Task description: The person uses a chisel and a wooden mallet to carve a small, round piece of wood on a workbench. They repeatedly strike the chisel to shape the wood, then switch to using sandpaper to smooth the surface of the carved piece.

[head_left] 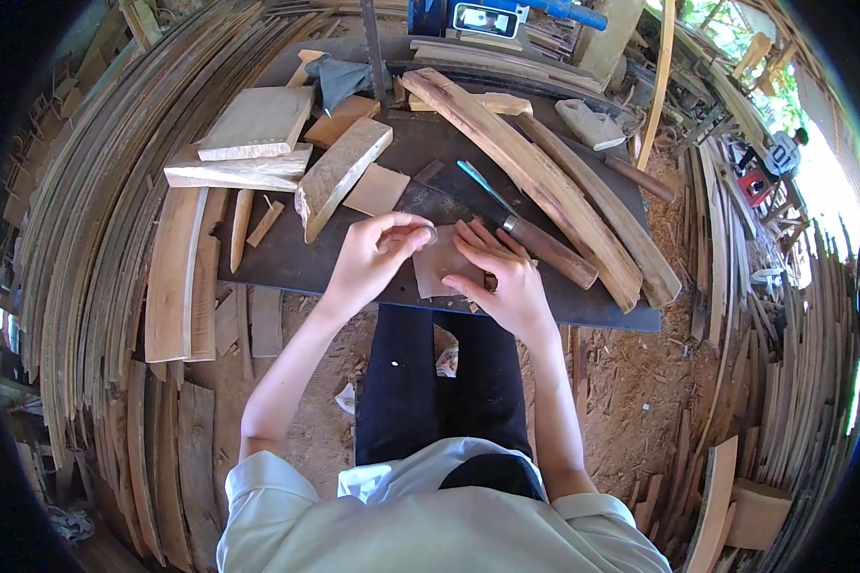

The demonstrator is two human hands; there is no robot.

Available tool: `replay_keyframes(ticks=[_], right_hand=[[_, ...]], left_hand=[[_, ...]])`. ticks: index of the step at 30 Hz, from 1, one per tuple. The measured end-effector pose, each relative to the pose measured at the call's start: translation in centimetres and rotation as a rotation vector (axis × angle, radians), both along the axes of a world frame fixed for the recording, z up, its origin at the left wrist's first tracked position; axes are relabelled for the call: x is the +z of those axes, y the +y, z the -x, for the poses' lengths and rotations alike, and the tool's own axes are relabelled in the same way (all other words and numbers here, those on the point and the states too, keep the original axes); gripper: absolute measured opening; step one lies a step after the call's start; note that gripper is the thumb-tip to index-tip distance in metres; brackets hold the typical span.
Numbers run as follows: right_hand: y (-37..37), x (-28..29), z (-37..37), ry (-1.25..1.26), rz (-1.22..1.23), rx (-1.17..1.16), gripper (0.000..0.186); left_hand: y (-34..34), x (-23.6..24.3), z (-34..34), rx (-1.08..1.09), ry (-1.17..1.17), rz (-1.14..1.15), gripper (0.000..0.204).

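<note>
My left hand [371, 256] is raised just above the dark bench, thumb and fingers pinching a small dark round piece [432, 234]. What that piece is cannot be made out. My right hand [503, 277] rests with its fingers stretched out over a thin brown square sheet [434, 265], perhaps sandpaper, and holds it against the bench top. Beside the right fingertips lies a long tool with a wooden handle [556, 256] and a metal collar. A teal slim item [485, 185] is just beyond it. Another brown square [377, 190] lies farther up the bench.
Two long curved timbers [535, 177] [631, 239] cross the bench's right side. Wood blocks [258, 122] [344, 177] are piled at its left, near a grey cloth [342, 84]. A phone [485, 20] stands at the back. Stacked planks [115, 210] line both sides; a person [784, 153] is far right.
</note>
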State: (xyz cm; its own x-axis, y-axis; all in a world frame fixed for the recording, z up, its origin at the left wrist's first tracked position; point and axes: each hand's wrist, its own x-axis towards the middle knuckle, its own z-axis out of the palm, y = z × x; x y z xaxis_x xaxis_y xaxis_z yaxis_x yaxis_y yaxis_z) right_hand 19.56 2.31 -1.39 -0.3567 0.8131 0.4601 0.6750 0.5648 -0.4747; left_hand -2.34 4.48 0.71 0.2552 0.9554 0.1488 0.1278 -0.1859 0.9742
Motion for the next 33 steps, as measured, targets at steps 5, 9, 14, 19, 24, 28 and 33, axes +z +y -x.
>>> replay_keyframes(ticks=[5,9,14,19,24,28,33], right_hand=[[0.1,0.1,-0.1,-0.007,0.008,-0.004,0.051],[0.1,0.0,0.0,-0.004,0.001,-0.005,0.051],[0.1,-0.1,-0.1,-0.013,0.009,0.000,0.051],[0.1,0.1,0.0,-0.015,0.018,0.003,0.052],[0.1,0.0,0.0,-0.013,0.013,0.004,0.052],[0.2,-0.1,0.0,-0.022,0.001,0.004,0.051],[0.1,0.0,-0.1,-0.012,0.010,-0.001,0.050]], left_hand=[[-0.6,0.4,1.0,-0.045,-0.150,0.137,0.030],[-1.3,0.9,0.7,-0.067,-0.193,0.135,0.030],[-1.8,1.3,0.1,-0.108,-0.246,0.099,0.031],[-1.9,1.4,0.0,-0.093,-0.257,0.111,0.032],[-1.6,0.9,0.1,-0.038,-0.133,-0.030,0.029],[-1.0,-0.9,-0.3,0.027,0.241,-0.456,0.026],[-1.3,-0.4,-1.4,0.108,0.450,-0.677,0.018]])
